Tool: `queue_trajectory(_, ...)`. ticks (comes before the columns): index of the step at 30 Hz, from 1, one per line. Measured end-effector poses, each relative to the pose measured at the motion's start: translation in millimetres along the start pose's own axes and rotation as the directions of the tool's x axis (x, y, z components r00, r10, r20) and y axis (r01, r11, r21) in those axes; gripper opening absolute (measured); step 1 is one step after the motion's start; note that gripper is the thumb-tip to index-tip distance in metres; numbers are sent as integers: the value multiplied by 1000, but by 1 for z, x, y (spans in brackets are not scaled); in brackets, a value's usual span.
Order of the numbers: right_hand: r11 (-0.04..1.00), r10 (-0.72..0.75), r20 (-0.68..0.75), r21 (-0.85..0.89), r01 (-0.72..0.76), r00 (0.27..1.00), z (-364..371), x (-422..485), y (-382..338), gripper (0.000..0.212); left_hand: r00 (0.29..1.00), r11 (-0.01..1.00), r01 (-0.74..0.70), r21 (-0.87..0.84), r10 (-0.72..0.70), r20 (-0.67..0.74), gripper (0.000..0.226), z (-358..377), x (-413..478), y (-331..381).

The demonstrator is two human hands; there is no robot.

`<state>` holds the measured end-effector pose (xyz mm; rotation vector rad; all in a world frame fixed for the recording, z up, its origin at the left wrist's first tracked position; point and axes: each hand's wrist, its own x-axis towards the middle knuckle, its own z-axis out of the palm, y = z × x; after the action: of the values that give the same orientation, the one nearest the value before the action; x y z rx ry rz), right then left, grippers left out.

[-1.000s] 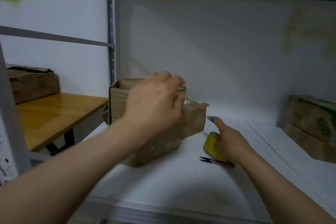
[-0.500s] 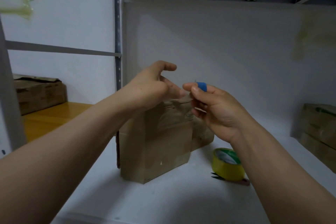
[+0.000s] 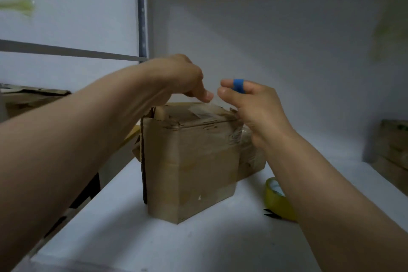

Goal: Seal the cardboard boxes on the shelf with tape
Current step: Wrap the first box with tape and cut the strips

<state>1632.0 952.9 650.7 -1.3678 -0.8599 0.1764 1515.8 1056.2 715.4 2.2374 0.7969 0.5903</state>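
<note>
Item: cardboard box (image 3: 192,161), upright on the shelf (image 3: 132,238) toward its left edge, top flaps down under worn clear tape. Left hand (image 3: 176,77) over the top, fingers curled. Right hand (image 3: 254,106), blue band (image 3: 238,85) on the forefinger, thumb and forefinger nearly meeting. We cannot tell whether either pinches a strip. Tape roll (image 3: 276,199) sits right of the box, nearer the front edge, beside snips (image 3: 270,214). Our advice: centre the strip on the flap seam, press from the middle outward, lap it down both sides
</note>
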Motion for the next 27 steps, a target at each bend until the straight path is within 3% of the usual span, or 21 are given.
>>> queue_trajectory(2, 996, -6, -44, -86, 2, 999, -5, 8, 1, 18, 993, 994, 64, 93, -73, 94, 80, -4, 4, -1)
queue_trajectory(8, 962, 6, 61, -273, 10, 998, 4, 12, 13, 17, 946, 963, 106, 247, -174, 273, 64, -7, 18, -6)
queue_trajectory(13, 948, 28, 91, -318, 2, 995, 6, 14, 21, 17, 945, 933, 58, 355, -165, 281, 66, -3, 25, -2)
queue_trajectory(21, 871, -91, 152, -466, 153, 984, 8, 14, 22, 12, 978, 847, -10, 531, -103, 182, 74, 9, 31, 0)
queue_trajectory(27, 837, -91, 234, -508, 201, 968, 9, 0, 26, 27, 971, 875, 46, 482, -152, 182, 113, 0, 37, -17)
